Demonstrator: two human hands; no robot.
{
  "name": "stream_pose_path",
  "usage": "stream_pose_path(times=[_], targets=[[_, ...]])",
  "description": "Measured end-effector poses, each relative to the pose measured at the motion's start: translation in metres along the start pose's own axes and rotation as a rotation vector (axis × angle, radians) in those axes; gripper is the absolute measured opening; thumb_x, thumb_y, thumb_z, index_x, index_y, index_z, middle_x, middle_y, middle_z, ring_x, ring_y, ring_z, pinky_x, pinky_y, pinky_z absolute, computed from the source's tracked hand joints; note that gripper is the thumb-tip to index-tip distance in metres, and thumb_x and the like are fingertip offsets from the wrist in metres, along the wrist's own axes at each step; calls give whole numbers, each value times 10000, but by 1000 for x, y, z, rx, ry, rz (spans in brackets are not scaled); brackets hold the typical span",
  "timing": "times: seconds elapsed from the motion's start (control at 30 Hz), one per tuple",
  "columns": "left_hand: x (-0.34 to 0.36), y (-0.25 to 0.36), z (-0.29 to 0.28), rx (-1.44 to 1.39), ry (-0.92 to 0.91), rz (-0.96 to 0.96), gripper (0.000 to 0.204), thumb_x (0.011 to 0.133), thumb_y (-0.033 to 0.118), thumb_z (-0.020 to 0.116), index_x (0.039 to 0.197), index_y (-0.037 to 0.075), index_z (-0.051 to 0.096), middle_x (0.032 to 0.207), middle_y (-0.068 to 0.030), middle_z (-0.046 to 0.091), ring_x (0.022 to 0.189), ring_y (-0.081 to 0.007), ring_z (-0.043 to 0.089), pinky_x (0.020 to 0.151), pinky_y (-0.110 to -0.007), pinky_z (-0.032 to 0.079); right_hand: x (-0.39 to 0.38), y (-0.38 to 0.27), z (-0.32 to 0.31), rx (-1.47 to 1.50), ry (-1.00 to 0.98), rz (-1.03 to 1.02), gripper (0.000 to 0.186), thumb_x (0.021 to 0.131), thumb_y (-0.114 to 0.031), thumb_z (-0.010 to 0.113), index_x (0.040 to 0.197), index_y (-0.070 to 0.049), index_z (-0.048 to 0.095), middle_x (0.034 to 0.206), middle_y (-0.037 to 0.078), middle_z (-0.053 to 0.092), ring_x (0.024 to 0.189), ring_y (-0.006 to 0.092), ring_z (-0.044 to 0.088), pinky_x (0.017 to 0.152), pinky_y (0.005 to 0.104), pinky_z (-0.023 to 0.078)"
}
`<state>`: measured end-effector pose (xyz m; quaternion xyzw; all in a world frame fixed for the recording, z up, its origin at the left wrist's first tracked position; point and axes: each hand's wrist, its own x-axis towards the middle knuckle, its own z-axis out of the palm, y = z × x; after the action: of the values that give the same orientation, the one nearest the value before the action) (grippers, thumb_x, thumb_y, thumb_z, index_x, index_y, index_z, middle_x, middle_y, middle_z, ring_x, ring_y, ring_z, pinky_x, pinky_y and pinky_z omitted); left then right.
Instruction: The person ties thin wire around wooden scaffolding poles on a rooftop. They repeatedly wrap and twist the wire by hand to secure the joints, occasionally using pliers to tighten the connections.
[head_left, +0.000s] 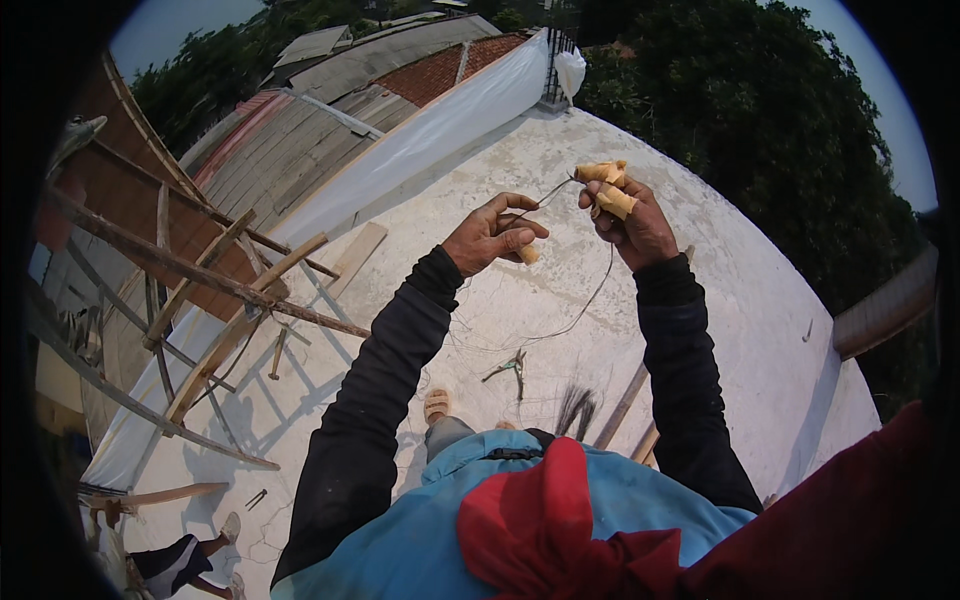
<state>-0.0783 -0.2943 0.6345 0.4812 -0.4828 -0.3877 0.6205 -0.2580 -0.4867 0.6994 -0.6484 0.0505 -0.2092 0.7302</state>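
Both my hands are raised above the pale concrete slab, with a thin dark wire (588, 303) between them. My left hand (490, 236) has its fingers curled on one part of the wire. My right hand (640, 225), a little farther off to the right, pinches the wire near its bend. From there the wire loops down toward the slab. Tan wrappings (614, 203), like tape, cover some fingertips of both hands. Pincers (518, 372) with green on the handles lie opened on the slab below my hands. Nearer my body is a bundle of short dark wires (575, 408).
Wooden poles and planks (215, 370) form a scaffold at the left. White sheeting (470, 110) lines the slab's far-left edge, ending at upright rebar (558, 65). Trees stand beyond the right edge. Another person's legs (205, 555) show at lower left. Timber (625, 400) lies beside me.
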Motion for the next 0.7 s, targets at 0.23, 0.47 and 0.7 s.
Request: stream_pose_path(times=[0.23,0.47,0.7], targets=[[-5,17,-24,45,223,178,291,1018,261,654,1151,6,700,817,-55,715,724,-104,655,641,-223,524,-11,2,5,-21,32,122,641,1030,-528,545,1305,50,552,1005,104,687,639,80,603,489,177,449],[-21,23,-58,143,318,181,276,1007,248,670,1125,3,722,816,-57,719,741,-117,675,655,-237,545,-27,21,-11,-8,-85,69,426,1003,-355,663,1170,37,658,790,27,643,567,63,543,500,210,452],[-42,26,-94,442,260,43,327,976,278,713,1123,-14,737,807,-69,729,722,-136,691,678,-268,572,-36,9,-50,-555,-49,49,376,938,-337,711,1104,-1,735,833,24,649,705,94,581,642,254,482]])
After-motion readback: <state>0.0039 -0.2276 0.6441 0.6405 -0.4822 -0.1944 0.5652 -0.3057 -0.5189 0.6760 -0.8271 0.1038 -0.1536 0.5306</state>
